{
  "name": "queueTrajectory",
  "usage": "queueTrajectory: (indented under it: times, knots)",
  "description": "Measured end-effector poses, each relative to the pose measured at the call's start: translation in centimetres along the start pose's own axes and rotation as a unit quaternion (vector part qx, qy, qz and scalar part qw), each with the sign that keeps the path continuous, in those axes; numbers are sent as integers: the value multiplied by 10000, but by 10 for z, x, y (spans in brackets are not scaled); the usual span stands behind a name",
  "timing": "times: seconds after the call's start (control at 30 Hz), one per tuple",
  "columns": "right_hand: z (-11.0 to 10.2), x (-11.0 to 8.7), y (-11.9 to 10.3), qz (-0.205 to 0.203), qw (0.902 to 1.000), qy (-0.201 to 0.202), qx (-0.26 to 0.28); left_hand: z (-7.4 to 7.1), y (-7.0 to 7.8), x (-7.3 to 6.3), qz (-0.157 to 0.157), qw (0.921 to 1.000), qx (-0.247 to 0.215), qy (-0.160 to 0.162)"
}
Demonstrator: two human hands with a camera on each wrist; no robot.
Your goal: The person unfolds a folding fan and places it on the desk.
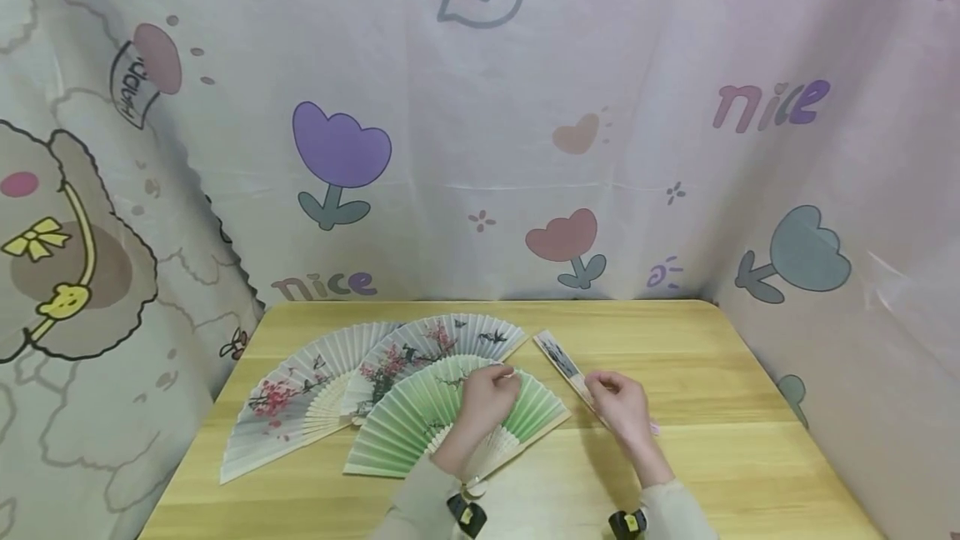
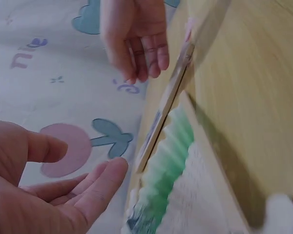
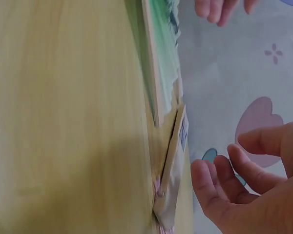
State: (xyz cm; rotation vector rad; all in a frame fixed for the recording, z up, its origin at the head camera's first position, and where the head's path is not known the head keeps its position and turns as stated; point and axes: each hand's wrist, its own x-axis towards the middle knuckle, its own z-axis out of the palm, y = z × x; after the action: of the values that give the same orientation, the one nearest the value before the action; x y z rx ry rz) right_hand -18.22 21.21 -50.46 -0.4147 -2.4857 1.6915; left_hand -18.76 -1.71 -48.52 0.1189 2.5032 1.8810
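Note:
My left hand [image 1: 489, 398] hovers over an unfolded green folding fan [image 1: 397, 423], fingers loosely bent and thumb apart from them in the left wrist view, holding nothing. Above a closed folding fan [image 1: 558, 357] hangs my right hand [image 1: 621, 408]. Its fingers [image 3: 229, 183] are loosely curled, with a gap between them and that fan in the right wrist view. A dark print shows on the closed fan's far end, and a bit of pink cord [image 3: 157, 187] at its near end. In the head view my right hand covers part of the closed fan.
Two more spread fans lie behind and left of the green one: a greyish fan [image 1: 300, 382] with red blossoms and another blossom fan [image 1: 420, 348], overlapping. All lie on a yellow wooden table [image 1: 675, 340]. Printed cloth [image 1: 480, 107] hangs behind and at both sides.

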Motion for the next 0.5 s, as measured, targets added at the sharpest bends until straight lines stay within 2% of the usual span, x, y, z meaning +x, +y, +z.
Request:
queueTrajectory:
  times: [0.1,0.2,0.5]
  knots:
    - [-3,6,1,-185,9981,28,-583,14,2,10,-182,9997,56,-163]
    - [-5,11,2,-308,9954,32,-911,26,4,17,-436,9987,25,-275]
    - [0,25,9,-489,9910,-12,-1242,57,3,27,-659,9976,182,-86]
